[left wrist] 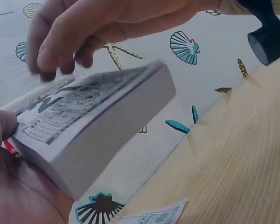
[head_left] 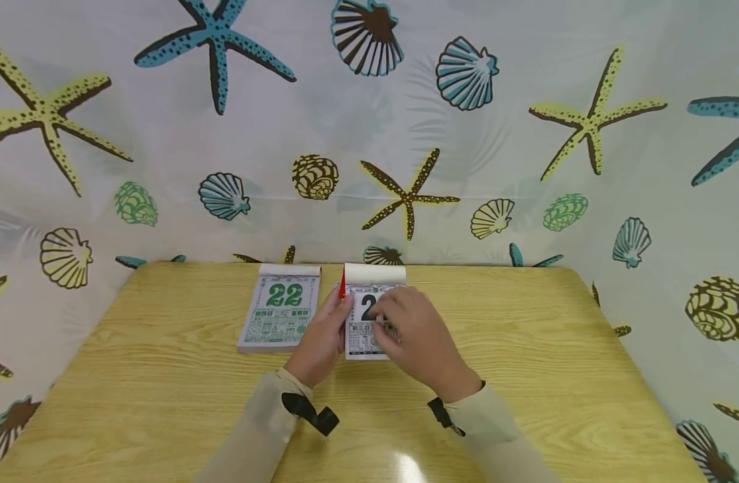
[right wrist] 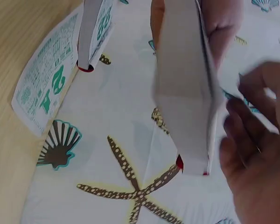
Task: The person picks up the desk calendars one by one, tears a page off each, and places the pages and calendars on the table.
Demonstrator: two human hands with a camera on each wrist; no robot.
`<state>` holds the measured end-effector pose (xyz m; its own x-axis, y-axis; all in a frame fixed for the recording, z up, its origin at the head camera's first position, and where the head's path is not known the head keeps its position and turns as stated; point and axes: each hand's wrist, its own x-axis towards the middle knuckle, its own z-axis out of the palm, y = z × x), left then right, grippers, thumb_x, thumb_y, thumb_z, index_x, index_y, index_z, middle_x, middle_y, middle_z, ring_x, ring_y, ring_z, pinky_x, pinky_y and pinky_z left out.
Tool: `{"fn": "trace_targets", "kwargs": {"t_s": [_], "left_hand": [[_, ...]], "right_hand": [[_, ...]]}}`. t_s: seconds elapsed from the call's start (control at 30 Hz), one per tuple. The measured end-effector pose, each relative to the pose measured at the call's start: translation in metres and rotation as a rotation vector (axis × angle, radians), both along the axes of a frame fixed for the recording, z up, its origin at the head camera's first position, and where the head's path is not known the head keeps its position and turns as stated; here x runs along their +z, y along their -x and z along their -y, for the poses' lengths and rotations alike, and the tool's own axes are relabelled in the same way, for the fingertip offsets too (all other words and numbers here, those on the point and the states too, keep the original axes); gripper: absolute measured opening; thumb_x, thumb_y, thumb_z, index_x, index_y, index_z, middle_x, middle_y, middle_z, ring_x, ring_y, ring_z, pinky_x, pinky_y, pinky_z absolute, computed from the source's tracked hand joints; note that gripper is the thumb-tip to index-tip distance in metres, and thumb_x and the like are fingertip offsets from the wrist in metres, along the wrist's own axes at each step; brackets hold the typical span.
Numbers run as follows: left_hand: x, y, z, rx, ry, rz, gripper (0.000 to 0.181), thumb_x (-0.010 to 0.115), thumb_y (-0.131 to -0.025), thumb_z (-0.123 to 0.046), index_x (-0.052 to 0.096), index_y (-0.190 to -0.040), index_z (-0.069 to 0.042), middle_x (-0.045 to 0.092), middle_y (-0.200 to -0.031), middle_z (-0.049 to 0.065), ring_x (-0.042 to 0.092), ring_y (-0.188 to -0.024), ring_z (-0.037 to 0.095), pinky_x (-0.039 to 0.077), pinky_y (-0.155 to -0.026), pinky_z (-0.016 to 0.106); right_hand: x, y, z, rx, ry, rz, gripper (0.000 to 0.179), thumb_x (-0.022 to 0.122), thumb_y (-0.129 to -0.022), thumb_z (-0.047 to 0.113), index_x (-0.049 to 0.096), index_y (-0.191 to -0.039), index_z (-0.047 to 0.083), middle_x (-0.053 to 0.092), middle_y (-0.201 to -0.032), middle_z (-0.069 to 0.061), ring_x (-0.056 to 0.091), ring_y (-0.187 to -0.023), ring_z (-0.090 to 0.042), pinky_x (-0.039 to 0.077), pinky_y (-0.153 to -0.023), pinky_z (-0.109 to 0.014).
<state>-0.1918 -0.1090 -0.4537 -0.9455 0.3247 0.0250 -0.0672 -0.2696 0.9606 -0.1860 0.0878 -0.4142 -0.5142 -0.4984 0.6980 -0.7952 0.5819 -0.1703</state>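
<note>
My left hand [head_left: 322, 337] grips a thick tear-off calendar [head_left: 362, 341] by its left side, thumb on the front page. Black print and a large "2" show on that page; the rest of the number is hidden behind my right hand [head_left: 419, 334]. Loosely bent, the right fingers hover over the page, and the left wrist view shows a gap between them and the calendar block [left wrist: 116, 135]. A white top strip and a bit of red show at the calendar's upper end. To the left, a second tear-off calendar [head_left: 279, 325] with a green "22" lies on the table.
The wooden table [head_left: 526, 349] extends to both sides, with a shell-and-starfish cloth [head_left: 496, 154] behind it. In the right wrist view a green-printed sheet [right wrist: 44, 79] lies near the second calendar. Black straps with small devices circle both wrists.
</note>
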Motion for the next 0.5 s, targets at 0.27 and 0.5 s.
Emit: {"fn": "trace_targets", "kwargs": {"t_s": [0.27, 0.5], "left_hand": [[-0.003, 0.000, -0.002, 0.008, -0.040, 0.010, 0.052, 0.034, -0.113, -0.043, 0.023, -0.161, -0.026, 0.045, -0.151, 0.010, 0.052, -0.133, 0.017, 0.049, -0.104, 0.027], [-0.004, -0.001, -0.002, 0.017, -0.087, 0.007, 0.054, 0.031, -0.114, -0.044, 0.020, -0.162, -0.023, 0.036, -0.155, 0.007, 0.033, -0.145, 0.015, 0.041, -0.108, 0.018]], "right_hand": [[-0.012, -0.013, 0.015, 0.020, -0.300, 0.019, 0.049, 0.090, -0.080, 0.042, 0.071, -0.115, 0.014, 0.061, -0.118, -0.004, 0.056, -0.110, -0.024, 0.047, -0.097, -0.041], [-0.021, -0.011, 0.020, -0.010, -0.322, 0.002, 0.052, 0.093, -0.078, 0.035, 0.069, -0.118, 0.013, 0.059, -0.121, -0.006, 0.054, -0.111, -0.025, 0.046, -0.097, -0.042]]}}
